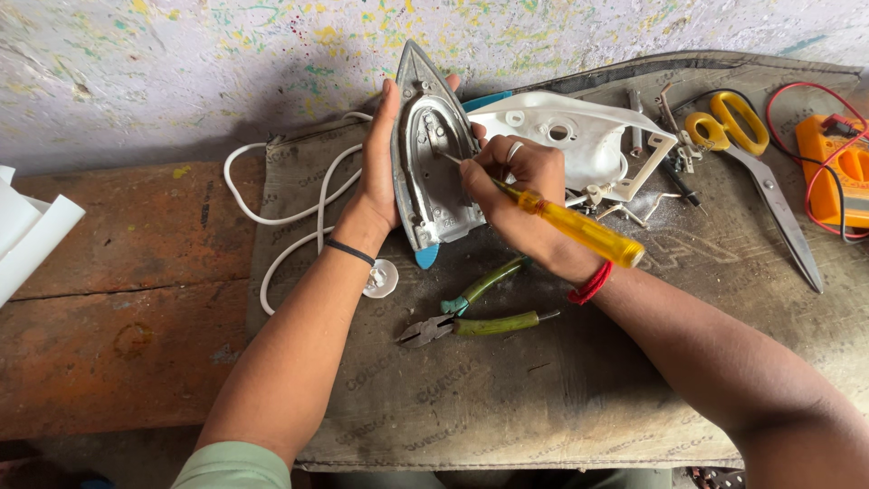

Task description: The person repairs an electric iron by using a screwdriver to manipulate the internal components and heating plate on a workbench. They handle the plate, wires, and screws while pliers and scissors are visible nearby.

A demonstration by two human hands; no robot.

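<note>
A metal iron soleplate [433, 158] stands tilted on its edge on a grey mat [543, 380], its inner side facing me. My left hand [378, 177] grips its left edge and holds it up. My right hand [511, 186] holds a screwdriver with a yellow handle [579, 228]; its tip rests inside the soleplate near the upper middle. The iron's white plastic cover [570, 136] lies just behind my right hand. A white cord [290, 213] loops off to the left.
Green-handled pliers [480, 321] lie on the mat below the iron, a white round knob [382, 279] beside my left wrist. Yellow-handled scissors [751, 154], small metal parts [674, 154] and an orange multimeter [837, 167] with red and black leads sit at right. White paper [27, 235] at far left.
</note>
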